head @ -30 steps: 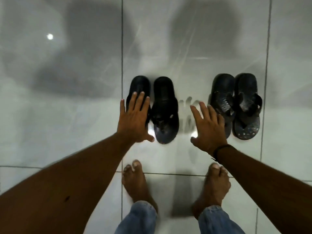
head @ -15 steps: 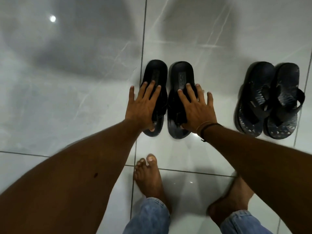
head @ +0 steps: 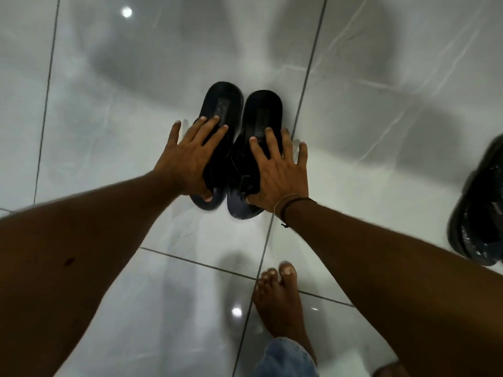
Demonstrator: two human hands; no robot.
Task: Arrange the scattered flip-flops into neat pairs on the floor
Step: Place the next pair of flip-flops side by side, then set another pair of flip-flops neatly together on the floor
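Black flip-flops (head: 239,148) lie paired on glossy tile floor (head: 109,131), left hand (head: 187,161) and right hand (head: 277,172) pressed flat, fingers spread, gripping nothing, squaring them up; another pair (head: 479,213) sits at right, task seemingly nearly done.

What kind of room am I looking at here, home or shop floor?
Likely indoors in a home, though I cannot tell which room. The floor is glossy pale marble-look tile, mirroring a ceiling light. The person is barefoot, pressing a black flip-flop pair flat on it.

Matt black rubbery flip-flops (head: 239,148) on glossy (mirror-like) floor tiles (head: 109,131).
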